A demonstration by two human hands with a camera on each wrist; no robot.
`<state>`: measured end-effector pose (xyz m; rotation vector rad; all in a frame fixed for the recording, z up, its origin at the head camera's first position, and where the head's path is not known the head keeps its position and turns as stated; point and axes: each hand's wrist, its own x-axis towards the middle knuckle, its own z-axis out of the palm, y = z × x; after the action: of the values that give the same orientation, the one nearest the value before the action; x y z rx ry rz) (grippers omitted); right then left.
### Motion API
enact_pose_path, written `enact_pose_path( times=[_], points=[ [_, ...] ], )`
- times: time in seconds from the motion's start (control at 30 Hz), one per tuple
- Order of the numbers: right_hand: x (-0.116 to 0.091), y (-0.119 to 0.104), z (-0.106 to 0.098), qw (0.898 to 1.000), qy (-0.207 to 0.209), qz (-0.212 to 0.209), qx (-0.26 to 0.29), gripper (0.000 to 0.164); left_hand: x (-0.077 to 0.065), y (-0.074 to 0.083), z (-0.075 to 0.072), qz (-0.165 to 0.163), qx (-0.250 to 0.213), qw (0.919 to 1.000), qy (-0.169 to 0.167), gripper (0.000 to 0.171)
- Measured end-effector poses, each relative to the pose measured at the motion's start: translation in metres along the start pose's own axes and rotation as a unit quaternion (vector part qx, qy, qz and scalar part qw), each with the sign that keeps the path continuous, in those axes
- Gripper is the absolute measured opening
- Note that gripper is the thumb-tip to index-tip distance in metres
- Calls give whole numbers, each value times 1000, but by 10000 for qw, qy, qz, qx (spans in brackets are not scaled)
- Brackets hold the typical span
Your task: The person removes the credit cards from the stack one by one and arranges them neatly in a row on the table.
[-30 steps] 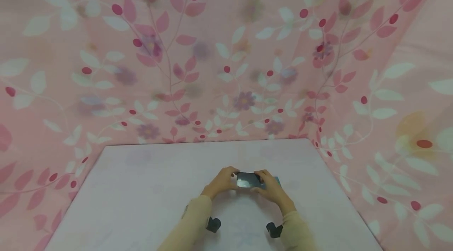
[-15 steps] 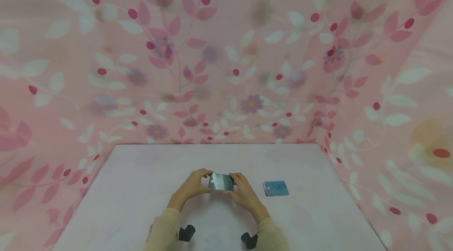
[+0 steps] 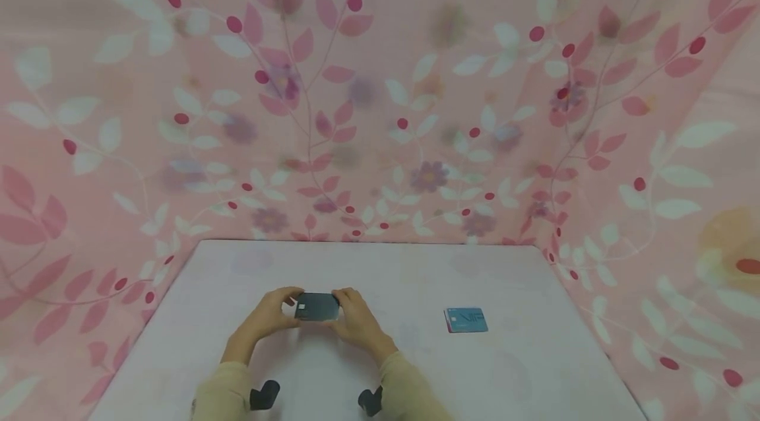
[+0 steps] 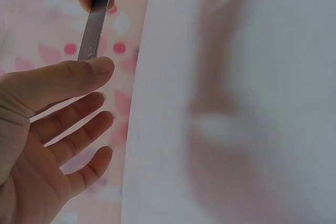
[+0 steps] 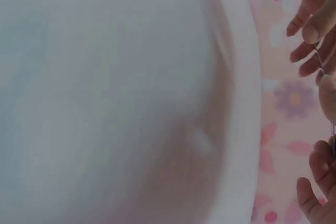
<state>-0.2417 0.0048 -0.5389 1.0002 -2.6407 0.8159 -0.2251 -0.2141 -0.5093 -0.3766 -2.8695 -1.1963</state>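
Note:
A dark card with a small pale chip-like square [image 3: 317, 307] is held up between both hands, above the left half of the table. My left hand [image 3: 274, 312] pinches its left end. At the right end, my right hand [image 3: 358, 319] grips it between thumb and fingers. In the left wrist view the card [image 4: 94, 30] is seen nearly edge-on, the left thumb at its lower end and the lower fingers spread apart. The right wrist view catches only the card's thin edge [image 5: 319, 59] between the hands. Fingers hide the card's ends.
A blue card with large lettering [image 3: 466, 320] lies flat to the right on the white tabletop [image 3: 522, 368], with red showing at its edge. Pink leaf-patterned cloth [image 3: 380, 144] surrounds the table's back and sides. A black wrist-worn device [image 3: 265, 396] sits by the left sleeve.
Both hands have carried the dark card leftward, away from the blue card, which was partly covered earlier and now shows fully. The head view has shifted slightly.

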Motion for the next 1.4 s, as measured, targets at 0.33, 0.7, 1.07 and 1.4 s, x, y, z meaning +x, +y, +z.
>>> enact_pose_path(
  times=[0.33, 0.7, 1.07, 1.4],
  points=[
    [35, -37, 55, 9972, 28, -439, -603, 58, -30, -42, -43, -349, 187, 9991, 145, 61],
    [46, -55, 77, 9922, -154, -471, -1143, 61, -42, -76, -52, -759, 119, 9970, 49, 61],
    [52, -61, 84, 9880, -266, -425, -1458, 57, -43, -84, -53, -1024, 149, 9946, 12, 62],
    [47, -61, 101, 9837, -799, 35, -1611, 57, -39, -103, -39, -1096, 235, 9937, 35, 61]
  ],
)
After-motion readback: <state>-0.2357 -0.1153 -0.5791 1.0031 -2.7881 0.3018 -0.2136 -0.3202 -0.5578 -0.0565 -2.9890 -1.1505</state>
